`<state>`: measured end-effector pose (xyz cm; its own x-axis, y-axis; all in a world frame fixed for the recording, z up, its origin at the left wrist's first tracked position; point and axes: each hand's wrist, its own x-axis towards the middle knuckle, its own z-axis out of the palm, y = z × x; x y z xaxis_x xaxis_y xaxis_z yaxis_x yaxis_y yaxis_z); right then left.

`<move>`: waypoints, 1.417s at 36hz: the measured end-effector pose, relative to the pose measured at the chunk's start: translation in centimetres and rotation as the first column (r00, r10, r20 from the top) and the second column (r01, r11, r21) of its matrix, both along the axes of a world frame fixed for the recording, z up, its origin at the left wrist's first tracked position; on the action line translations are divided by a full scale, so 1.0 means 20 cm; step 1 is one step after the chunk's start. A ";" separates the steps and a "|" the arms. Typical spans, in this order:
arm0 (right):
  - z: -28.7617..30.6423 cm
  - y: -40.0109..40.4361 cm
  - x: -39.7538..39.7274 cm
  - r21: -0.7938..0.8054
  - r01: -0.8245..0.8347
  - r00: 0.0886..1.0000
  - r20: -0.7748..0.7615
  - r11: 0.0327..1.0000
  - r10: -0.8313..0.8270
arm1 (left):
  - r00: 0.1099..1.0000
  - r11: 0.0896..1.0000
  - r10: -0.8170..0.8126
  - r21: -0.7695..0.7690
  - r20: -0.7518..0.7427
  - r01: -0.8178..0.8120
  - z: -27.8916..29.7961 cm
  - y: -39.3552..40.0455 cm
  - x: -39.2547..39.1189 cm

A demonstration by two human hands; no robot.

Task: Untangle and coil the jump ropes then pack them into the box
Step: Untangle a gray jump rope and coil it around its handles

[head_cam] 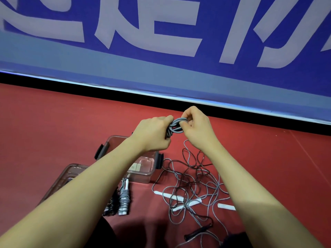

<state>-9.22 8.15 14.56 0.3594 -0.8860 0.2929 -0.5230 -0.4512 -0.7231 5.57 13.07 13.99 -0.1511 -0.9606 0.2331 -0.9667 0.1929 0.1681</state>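
While the left hand (152, 135) grips a grey coiled rope (176, 127), right hand (195, 127) fingers (186, 114) pinch its loop; tangled ropes (191, 185) lie right of the clear box (143, 169).

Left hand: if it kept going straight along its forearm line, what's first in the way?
Beyond the coiled rope the left hand grips, probably the right hand's fingers, pinching the same coil; depth unclear.

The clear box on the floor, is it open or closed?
Open. The clear box has no lid on top; its lid lies on the floor beside it.
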 end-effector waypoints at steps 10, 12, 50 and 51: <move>0.01 0.01 0.02 0.039 0.021 0.995 0.094 0.999 -0.025 | 0.994 0.998 0.055 -0.024 -0.098 -0.057 0.04 0.01 -0.02; 0.01 0.01 0.02 0.053 0.015 0.989 0.147 0.998 -0.023 | 0.992 0.996 0.075 -0.033 -0.100 -0.079 0.04 0.01 -0.03; 0.03 0.03 0.00 0.079 -0.074 0.903 0.429 0.994 0.033 | 0.984 0.968 0.097 -0.215 -0.150 -0.129 0.02 -0.02 -0.04; 0.03 0.03 0.00 0.074 -0.063 0.907 0.420 0.995 0.026 | 0.981 0.961 0.120 -0.229 -0.152 -0.153 0.01 -0.03 -0.05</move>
<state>-9.15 8.79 15.15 0.2599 -0.8998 0.3504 -0.1450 -0.3951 -0.9071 4.66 12.55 14.29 0.0264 -0.8838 0.4671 -0.9579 0.1112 0.2645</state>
